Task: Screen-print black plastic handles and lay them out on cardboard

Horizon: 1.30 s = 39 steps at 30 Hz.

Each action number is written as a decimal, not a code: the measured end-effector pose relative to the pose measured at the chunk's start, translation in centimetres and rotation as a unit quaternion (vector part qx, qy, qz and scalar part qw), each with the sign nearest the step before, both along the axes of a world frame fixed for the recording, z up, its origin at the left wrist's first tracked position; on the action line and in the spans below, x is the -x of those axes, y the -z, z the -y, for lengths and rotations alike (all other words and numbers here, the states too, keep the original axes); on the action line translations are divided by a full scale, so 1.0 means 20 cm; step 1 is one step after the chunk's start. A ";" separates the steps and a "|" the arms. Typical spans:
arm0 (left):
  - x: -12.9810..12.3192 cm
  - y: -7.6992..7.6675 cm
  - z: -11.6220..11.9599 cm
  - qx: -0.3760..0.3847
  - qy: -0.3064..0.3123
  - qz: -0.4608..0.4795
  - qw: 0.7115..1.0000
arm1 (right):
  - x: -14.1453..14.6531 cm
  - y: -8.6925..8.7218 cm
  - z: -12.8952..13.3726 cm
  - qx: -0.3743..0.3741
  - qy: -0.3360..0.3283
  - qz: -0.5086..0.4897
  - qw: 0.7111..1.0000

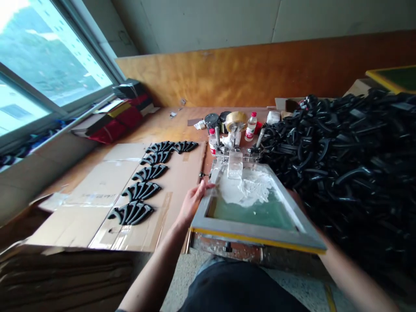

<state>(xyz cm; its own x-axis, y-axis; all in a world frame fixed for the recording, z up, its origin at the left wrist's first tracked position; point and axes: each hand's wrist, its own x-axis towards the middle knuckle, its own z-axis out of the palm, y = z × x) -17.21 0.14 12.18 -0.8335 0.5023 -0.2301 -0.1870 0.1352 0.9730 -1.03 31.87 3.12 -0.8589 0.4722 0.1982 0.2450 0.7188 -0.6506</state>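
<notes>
A screen-printing frame [260,229] with a grey rim and green mesh is held by clamps at its back edge, its front edge raised above the bench. White paste [253,188] is smeared over the far part of the mesh, and a clear squeegee block [235,164] stands in it. My left hand [194,197] is at the frame's left side, thumb and fingers closed together; their tips reach by the rim, and what they hold is hidden. My right hand [297,198] is mostly concealed beyond the right rim and blurred, so its fingers do not show.
Rows of curved black plastic parts [131,213] lie on cardboard [81,212] at the left. A big heap of similar black parts [331,160] rises on the right. Behind the frame stand bottles [251,126], dark jars [211,123] and a tape roll [236,121].
</notes>
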 end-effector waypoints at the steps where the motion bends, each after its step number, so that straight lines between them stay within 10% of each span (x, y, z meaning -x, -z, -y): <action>1: -0.05 0.09 0.03 0.019 0.005 0.026 0.999 | 0.01 -0.02 -0.06 -0.006 0.032 -0.016 0.999; 6: -0.18 0.55 0.08 0.068 -0.012 0.033 0.997 | 0.29 -0.17 0.09 -0.121 -0.053 -0.092 0.987; 10: -0.17 0.73 0.07 0.137 -0.021 -0.020 0.990 | 0.57 -0.22 0.36 -0.223 -0.143 -0.010 0.964; 16: -0.15 0.74 0.08 0.174 -0.011 -0.040 0.984 | 0.53 -0.13 0.47 -0.214 -0.212 0.085 0.950; 24: -0.15 0.74 0.09 0.174 0.004 -0.046 0.984 | 0.21 -0.14 0.50 -0.268 -0.443 0.015 0.856; 33: -0.14 0.74 0.09 0.147 0.027 -0.030 0.988 | 0.19 -0.03 0.55 -0.255 -0.365 -0.008 0.895; 39: -0.13 0.60 0.11 0.097 0.021 0.007 0.995 | 0.47 -0.23 0.46 -0.202 -0.260 -0.002 0.944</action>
<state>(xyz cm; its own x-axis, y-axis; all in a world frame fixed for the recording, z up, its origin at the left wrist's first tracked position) -14.60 -2.04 0.09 -0.8084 0.4825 -0.3371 -0.1899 0.3282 0.9253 -10.51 22.65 7.69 -0.9527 -0.1288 0.2751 -0.2119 0.9307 -0.2981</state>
